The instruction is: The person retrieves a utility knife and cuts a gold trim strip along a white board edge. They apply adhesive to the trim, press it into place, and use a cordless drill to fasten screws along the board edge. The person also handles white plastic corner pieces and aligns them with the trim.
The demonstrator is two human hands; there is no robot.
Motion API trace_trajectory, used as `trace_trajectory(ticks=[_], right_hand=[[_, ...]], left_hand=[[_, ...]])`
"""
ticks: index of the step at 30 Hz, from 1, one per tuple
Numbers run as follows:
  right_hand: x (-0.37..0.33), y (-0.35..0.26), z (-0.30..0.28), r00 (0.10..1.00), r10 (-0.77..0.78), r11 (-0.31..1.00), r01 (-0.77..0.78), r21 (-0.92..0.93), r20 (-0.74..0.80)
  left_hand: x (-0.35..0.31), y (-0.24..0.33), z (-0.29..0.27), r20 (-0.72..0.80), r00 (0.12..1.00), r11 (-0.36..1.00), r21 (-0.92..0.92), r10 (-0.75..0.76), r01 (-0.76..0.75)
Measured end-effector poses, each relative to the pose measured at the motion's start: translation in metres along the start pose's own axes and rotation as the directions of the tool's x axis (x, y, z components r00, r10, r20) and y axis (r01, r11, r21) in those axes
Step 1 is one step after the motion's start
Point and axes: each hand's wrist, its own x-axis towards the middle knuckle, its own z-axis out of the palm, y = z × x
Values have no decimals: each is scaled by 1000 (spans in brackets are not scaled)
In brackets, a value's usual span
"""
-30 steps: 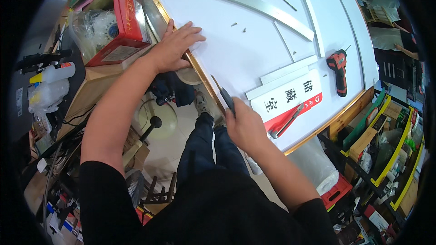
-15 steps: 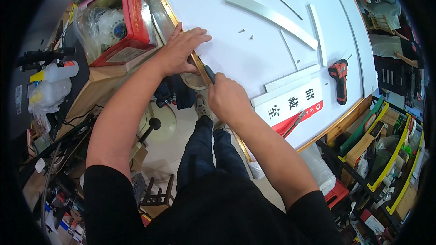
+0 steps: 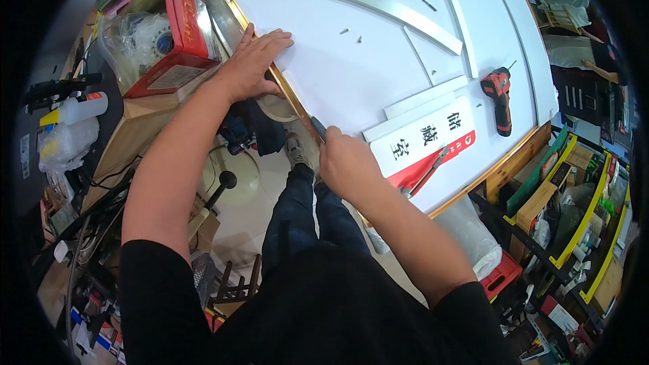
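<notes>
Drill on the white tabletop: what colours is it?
The drill is red and black: head view.

1. White-topped desk (image 3: pixel 291 0), brightly lit, running off the upper edge.
2. Pale tiled floor (image 3: pixel 247 230) below it.
3. Dark wooden stool frame (image 3: pixel 233 290) standing on the floor, lower left of centre.
4. At right, a crowded shelving rack (image 3: pixel 558 261) with yellow shelf edges.
5. Beyond the desk, upper right, a dark slotted cabinet (image 3: pixel 581 98).
6. At left, pale wooden ledge (image 3: pixel 145 118) beside cluttered surfaces.

Your counter (image 3: pixel 297 0) looks smooth, with glossy metal trim (image 3: pixel 233 4) — the wide bar (image 3: pixel 395 13) is satin metal, the drill (image 3: pixel 500 98) matt plastic, your sleeves (image 3: pixel 159 290) matt cloth.
</notes>
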Motion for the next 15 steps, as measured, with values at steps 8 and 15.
trace_trajectory(ticks=[8, 15], right_hand=[[-29, 18, 16, 999, 4, 999, -2, 41, -45], [-47, 24, 16, 998, 66, 996, -66, 58, 10]], left_hand=[[0, 5, -2, 29, 1000, 1000, 26, 6, -6], [2, 4, -7, 71, 997, 999, 49, 19, -22]])
